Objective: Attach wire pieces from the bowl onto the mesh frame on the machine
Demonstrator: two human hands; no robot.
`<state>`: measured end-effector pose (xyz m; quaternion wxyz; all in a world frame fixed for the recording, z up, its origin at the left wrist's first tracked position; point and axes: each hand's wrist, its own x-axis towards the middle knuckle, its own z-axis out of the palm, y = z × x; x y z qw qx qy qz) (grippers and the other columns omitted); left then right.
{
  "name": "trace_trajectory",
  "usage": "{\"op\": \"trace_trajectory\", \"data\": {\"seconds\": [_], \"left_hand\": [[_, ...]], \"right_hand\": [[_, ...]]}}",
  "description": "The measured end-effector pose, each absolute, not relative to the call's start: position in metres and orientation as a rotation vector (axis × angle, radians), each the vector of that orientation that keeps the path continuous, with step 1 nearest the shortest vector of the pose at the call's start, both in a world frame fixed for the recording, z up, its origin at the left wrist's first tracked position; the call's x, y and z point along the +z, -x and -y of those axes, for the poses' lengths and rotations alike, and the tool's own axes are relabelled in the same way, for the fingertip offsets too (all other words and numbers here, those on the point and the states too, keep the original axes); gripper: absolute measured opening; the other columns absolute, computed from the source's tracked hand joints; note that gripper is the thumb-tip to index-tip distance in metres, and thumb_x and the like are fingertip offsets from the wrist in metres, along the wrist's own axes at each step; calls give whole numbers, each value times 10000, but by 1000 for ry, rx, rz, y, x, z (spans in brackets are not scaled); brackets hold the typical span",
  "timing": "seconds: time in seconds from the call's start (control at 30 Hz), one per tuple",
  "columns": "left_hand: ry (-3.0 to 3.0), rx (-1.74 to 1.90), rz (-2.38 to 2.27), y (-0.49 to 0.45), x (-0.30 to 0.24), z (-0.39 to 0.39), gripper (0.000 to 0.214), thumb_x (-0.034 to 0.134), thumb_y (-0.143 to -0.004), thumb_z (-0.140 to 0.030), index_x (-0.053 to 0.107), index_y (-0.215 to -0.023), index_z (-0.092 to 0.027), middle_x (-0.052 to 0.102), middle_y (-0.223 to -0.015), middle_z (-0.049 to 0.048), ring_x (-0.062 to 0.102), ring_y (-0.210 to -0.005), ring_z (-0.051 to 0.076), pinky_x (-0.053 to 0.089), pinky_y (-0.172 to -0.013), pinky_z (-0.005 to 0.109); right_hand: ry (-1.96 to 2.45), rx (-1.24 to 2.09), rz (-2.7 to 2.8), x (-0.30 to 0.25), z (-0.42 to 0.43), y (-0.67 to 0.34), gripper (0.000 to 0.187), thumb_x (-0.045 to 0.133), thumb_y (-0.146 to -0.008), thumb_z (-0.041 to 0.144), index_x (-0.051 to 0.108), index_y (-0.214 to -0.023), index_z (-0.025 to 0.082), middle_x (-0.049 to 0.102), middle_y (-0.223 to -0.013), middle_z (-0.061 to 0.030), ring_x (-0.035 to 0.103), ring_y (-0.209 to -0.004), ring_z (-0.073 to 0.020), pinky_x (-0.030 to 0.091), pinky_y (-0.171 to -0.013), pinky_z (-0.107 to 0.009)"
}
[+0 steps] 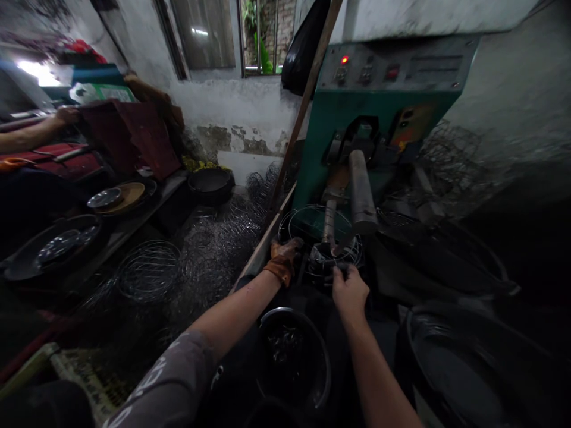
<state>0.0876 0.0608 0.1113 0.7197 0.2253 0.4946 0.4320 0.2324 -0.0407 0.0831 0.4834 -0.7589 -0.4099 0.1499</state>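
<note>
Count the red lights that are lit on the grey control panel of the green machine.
2: a round red lamp at the panel's left, a red rectangular light near its middle. Others may be unlit.

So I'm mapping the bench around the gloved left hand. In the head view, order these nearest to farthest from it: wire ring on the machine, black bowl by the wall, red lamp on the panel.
1. Wire ring, just right of the left hand.
2. Black bowl, up and left, by the wall.
3. Red lamp, high on the machine's panel.
</note>
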Motion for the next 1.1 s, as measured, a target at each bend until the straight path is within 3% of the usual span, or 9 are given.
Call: {"op": "trace_trajectory", "data": {"seconds": [0.13, 0.37, 0.77, 1.1], "left_hand": [[-519, 961, -1041, -89, 102, -71, 646, 912, -665, -330, 585, -1217, -251, 668, -896, 2, 638, -757, 156, 531, -715, 265], [-516, 954, -1046, -93, 91, -82, 590, 904, -649, -404, 607, -1134, -248, 615, -797, -11, 617, -727, 170, 489, -670, 270], [-472, 950, -1043, -94, 94, -80, 595, 928, -566, -370, 568, -1021, -232, 566, -751, -29, 572, -675, 152, 454, -639, 260], [-506, 1047, -1275, -105, 102, -81, 639, 919, -612, -234, 571, -1148, -231, 609, -774, -23, 599, -622, 143, 444, -602, 249]], "right_hand": [[1902, 257, 1051, 85, 34, -237, 318, 457, -760, 518, 596, -835, 242, 674, -703, -109, 660, -678, -283, 514, -643, -359], [1994, 116, 1165, 74, 23, -246, 254, 475, -800, 429, 618, -807, 219, 688, -718, -119, 656, -701, -285, 481, -646, -349], [1976, 119, 1206, 72, 22, -249, 298, 438, -801, 469, 611, -801, 228, 724, -759, -150, 688, -727, -305, 487, -677, -367], [2009, 186, 1154, 77, 22, -244, 313, 441, -801, 460, 625, -853, 212, 713, -772, -138, 693, -765, -308, 512, -735, -381]]}}
